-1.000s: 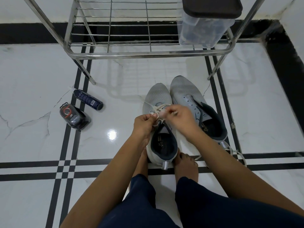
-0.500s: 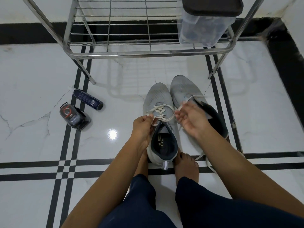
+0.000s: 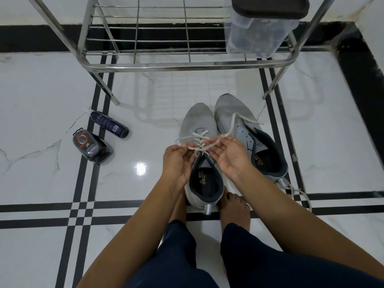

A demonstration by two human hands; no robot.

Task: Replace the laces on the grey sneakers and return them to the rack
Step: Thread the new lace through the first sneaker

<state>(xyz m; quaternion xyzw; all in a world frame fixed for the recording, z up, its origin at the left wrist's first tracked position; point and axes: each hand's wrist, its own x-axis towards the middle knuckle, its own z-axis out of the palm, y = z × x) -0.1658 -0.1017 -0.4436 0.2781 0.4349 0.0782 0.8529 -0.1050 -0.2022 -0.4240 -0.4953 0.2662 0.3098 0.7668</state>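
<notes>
Two grey sneakers stand side by side on the floor, toes toward the metal rack (image 3: pixel 187 66). The left sneaker (image 3: pixel 198 121) has a white lace (image 3: pixel 199 135) crossed through its eyelets. My left hand (image 3: pixel 176 161) pinches one end of that lace at the shoe's left. My right hand (image 3: pixel 230 154) pinches the other end, which trails up over the right sneaker (image 3: pixel 230 109). The right sneaker shows bare eyelets, and a loose lace (image 3: pixel 299 191) lies by its heel.
A dark spray can (image 3: pixel 109 124) lies on the floor at left, with a clear pack of shoe-care items (image 3: pixel 91 147) beside it. A clear container with a black lid (image 3: pixel 264 26) sits on the rack's right end. My bare feet (image 3: pixel 234 206) flank the left sneaker's heel.
My hands have moved apart from the middle of the left sneaker, drawing the lace ends out to each side. The right end now lies across the right sneaker.
</notes>
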